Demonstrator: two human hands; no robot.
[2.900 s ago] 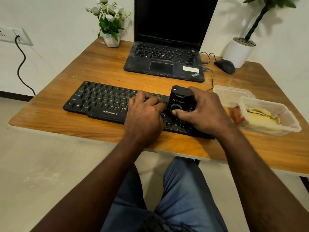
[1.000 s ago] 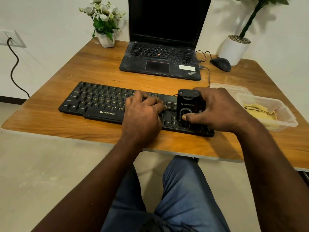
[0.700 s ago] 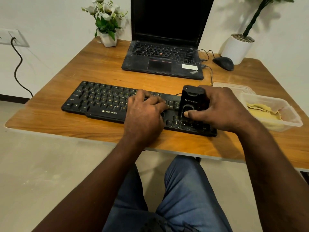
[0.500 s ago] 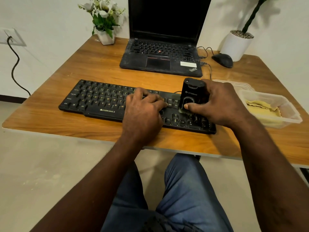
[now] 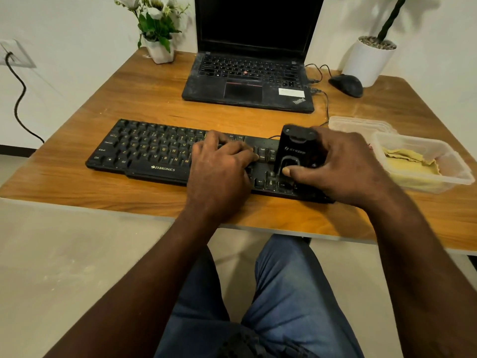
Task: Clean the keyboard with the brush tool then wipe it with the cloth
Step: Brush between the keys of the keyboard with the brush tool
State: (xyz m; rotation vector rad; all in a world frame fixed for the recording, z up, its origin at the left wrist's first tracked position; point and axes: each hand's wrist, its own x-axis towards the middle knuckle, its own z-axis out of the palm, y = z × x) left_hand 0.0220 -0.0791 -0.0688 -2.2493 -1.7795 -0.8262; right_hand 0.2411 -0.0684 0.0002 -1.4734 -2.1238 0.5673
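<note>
A black keyboard (image 5: pixel 152 153) lies across the near part of the wooden desk (image 5: pixel 144 94). My left hand (image 5: pixel 219 166) rests flat on its middle keys, fingers spread. My right hand (image 5: pixel 343 166) grips a black block-shaped brush tool (image 5: pixel 294 151) that stands on the keyboard's right end, thumb on its front face; its bristles are hidden. A yellow cloth (image 5: pixel 410 161) lies in a clear plastic tub (image 5: pixel 454 161) to the right of my right hand.
A black laptop (image 5: pixel 247 81) stands open behind the keyboard, with a mouse (image 5: pixel 347 85) and cables to its right. A clear lid (image 5: pixel 358 124) lies behind the tub. A flower pot (image 5: pixel 158 51) and a white planter (image 5: pixel 369 60) stand at the back corners.
The brush tool in my right hand has shifted to and fro over the keyboard's right end. My left hand stays on the middle keys.
</note>
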